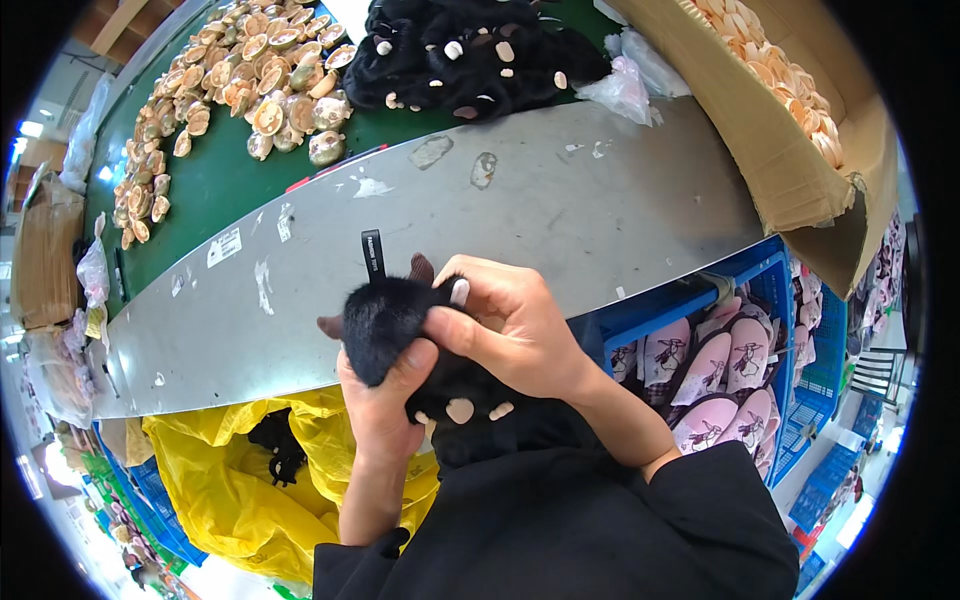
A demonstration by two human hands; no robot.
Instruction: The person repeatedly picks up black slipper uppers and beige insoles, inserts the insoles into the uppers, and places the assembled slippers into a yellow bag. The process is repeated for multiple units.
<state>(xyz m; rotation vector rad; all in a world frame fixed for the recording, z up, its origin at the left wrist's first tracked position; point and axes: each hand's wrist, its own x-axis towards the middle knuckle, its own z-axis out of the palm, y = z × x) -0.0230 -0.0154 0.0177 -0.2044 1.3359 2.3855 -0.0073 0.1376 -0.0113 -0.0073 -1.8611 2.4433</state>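
A black plush toy [378, 325] with brown ears is held between both hands, over the near edge of the grey metal table. From its top sticks up a black fabric label [373, 256]. My left hand [385, 405] grips the furry body from below, thumb pressed on the front. On the other side, my right hand [515, 325] pinches the fur between thumb and fingers, beside a small pale oval piece [459, 292]. More black plush with pale pink pads [460, 410] hangs beneath the hands. Whether it belongs to the same toy I cannot tell.
Behind the metal ledge [350, 230], a green surface bears many hollow beige shells [270, 75] and a black plush heap [465, 60]. A cardboard box [790, 170] of peach-coloured pieces stands right. Below are a yellow bag [230, 480] and a blue crate [690, 290] of pink slippers [705, 365].
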